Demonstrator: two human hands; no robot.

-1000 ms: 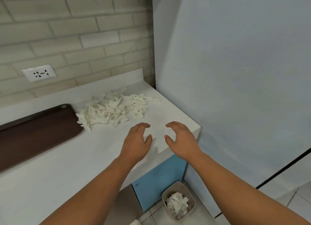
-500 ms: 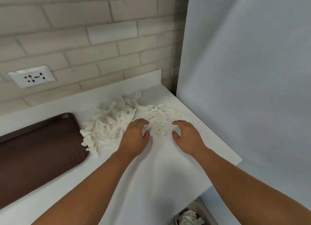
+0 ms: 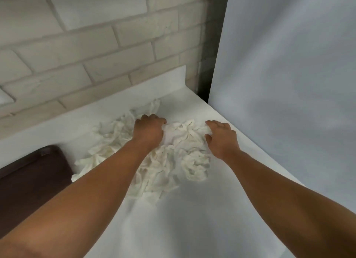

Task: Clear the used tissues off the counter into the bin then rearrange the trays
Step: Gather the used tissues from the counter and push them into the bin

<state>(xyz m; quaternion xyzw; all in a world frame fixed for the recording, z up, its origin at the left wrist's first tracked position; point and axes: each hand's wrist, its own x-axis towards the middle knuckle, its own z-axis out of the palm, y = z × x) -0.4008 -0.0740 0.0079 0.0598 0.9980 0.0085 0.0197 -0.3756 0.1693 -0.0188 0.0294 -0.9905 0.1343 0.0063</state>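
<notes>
Both hands are down in the heap of used tissues [image 3: 169,161] on the white surface [image 3: 192,219], and it's a crowded corner. The left hand [image 3: 149,131] sits palm-down on the far left part of the pile, fingers curled under so the knuckles show on top, bunching tissue beneath them. The right hand [image 3: 221,140] is planted on the pile's right edge, fingers bent and pinching a twist of tissue at its far side, thumb tucked against the paper. Between the two hands a strip of crumpled tissue stretches across, touching both.

The pile itself spreads from just beside the brown tray [image 3: 28,180] on the left across to near the surface's right edge, with a loose strand trailing toward the low white upstand at the back. One fat crumpled ball lies just nearer than the right hand. The left forearm crosses over the near-left part of the heap, hiding some of it.

The tray lies flat on the surface at the left, only its rounded corner in view, and the nearest tissue scrap looks to be touching or almost touching its rim. Behind runs a pale brick wall [image 3: 96,55], and a plain light panel [image 3: 289,84] stands at the right
</notes>
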